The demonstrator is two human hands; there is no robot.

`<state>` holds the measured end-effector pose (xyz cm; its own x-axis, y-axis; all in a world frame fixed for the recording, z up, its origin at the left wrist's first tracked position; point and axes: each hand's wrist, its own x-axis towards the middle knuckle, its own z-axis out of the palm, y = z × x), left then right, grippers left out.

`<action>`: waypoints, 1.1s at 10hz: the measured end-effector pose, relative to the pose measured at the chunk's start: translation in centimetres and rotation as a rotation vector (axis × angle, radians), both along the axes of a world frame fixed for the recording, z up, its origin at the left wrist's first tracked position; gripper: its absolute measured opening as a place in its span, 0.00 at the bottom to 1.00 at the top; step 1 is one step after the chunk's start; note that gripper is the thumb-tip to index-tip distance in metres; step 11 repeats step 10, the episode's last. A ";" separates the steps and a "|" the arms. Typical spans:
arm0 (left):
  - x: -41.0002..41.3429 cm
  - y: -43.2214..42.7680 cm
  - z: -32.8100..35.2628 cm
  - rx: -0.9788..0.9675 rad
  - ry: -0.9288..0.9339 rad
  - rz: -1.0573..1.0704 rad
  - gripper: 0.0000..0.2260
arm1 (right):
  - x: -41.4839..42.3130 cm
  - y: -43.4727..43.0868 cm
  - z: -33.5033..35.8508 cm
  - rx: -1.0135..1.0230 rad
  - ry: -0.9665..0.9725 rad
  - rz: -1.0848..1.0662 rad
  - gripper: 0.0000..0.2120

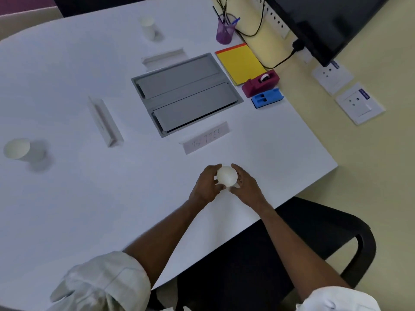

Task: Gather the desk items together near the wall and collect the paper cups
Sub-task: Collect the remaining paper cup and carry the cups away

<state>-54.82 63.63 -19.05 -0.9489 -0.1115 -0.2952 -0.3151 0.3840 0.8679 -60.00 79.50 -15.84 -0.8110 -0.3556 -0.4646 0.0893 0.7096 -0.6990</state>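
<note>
White table (67, 86); cream-white paper cup (226, 175); yellow notepad (240, 63), orange-edged; translucent purple pen holder (224, 33); magenta tape dispenser (252, 87); blue block (267, 98); grey panel (186, 93).

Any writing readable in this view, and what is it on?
Desk name card: faint handwriting, too blurred to read.
Blue wall-socket labels: too small to read.
Held paper cup: no print visible.

I see white rounded table (67, 209), grey recessed metal panel (186, 93) mid-top. White folded name cards round panel: far card (165, 58), left card (105, 122), near card (206, 138). White paper cup (147, 25) far side, second paper cup (16, 149) at left. Wall side: purple mesh pen holder (224, 32), yellow notepad (240, 63), magenta tape dispenser (260, 83), blue plastic block (267, 98) just beside it.
</note>
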 end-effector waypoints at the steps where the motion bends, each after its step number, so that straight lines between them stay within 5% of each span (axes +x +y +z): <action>1: 0.4 0.7 0.1 0.003 0.015 0.009 0.31 | 0.3 0.5 -0.3 0.009 0.052 -0.016 0.38; 6: -0.1 2.1 0.5 -0.107 -0.052 -0.041 0.36 | 0.1 1.3 -0.2 0.078 0.126 0.010 0.41; 11: 6.3 -2.5 2.6 -0.435 0.116 -0.068 0.27 | 4.7 -0.9 1.1 0.150 0.463 0.127 0.37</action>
